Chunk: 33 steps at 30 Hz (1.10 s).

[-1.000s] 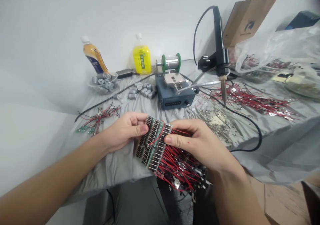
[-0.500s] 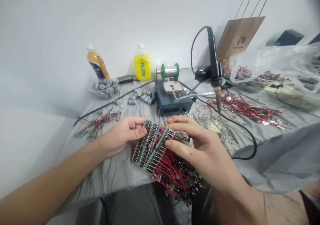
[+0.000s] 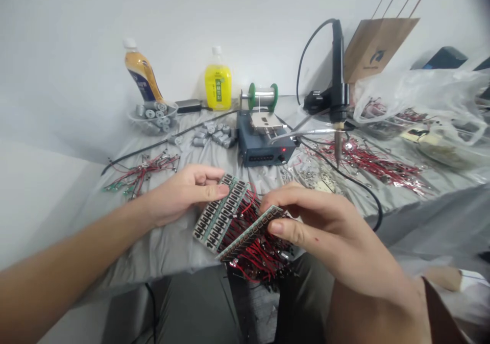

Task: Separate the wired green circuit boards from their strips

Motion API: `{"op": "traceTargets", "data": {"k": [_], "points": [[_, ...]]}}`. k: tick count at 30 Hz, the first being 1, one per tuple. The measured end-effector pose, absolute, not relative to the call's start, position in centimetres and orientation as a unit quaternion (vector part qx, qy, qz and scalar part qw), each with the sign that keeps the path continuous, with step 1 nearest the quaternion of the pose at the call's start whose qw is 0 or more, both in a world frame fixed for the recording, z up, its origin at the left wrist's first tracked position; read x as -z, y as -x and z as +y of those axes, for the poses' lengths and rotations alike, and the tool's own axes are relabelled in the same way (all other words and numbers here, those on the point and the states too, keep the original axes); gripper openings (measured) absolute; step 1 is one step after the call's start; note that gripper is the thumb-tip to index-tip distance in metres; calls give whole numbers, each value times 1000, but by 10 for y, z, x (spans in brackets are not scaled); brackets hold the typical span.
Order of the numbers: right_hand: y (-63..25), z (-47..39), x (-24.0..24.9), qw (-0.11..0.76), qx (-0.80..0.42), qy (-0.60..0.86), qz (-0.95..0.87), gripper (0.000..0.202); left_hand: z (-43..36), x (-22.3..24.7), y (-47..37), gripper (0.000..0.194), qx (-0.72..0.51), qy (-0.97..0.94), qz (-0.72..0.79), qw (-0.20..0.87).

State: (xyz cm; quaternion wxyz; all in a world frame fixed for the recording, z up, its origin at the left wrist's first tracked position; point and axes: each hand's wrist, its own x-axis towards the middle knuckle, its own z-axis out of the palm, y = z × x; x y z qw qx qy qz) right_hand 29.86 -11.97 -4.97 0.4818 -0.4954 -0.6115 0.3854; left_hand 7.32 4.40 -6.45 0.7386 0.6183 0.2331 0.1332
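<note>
1. We've got the circuit board panel (image 3: pixel 220 216) a bit below the center of the frame, our left hand (image 3: pixel 191 193) pinching its upper edge, thumb on top.
2. Our right hand (image 3: pixel 317 226) has a narrow board strip (image 3: pixel 248 237) between thumb and fingers, tilted up and angled away from the panel.
3. Red wires (image 3: pixel 264 265) bunch up behind and below both, lower center.
4. Just past our hands, center: a blue soldering unit (image 3: pixel 264 155) with its red light lit, and a solder spool (image 3: pixel 264 96) behind it.
5. Soldering iron (image 3: pixel 337 73) points tip-down, right of center.
6. Yellow bottle (image 3: pixel 218 89) at upper center, kraft paper bag (image 3: pixel 377 50) upper right.
</note>
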Motion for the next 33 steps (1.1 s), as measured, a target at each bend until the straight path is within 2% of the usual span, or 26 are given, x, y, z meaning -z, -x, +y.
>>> {"op": "traceTargets", "data": {"k": [5,9,14,19,30,33], "points": [[-297,-121,51,487,-406,502,-588,10,41,66,-73,39,-148,-625,238,729],[-292,-122,52,473,-369,518,-610,24,39,67,-73,43,-144,-632,235,724],[-287,-127,48,446,-376,509,-633,17,37,68,-73,39,-150,-653,244,702],[-291,-130,43,477,-365,511,-616,14,38,69,-71,36,-137,-671,228,692],[-292,-134,44,522,-376,495,-584,21,44,69,-66,60,-130,-715,267,633],[-292,-134,44,533,-394,482,-574,22,46,73,-63,59,-134,-717,266,630]]}}
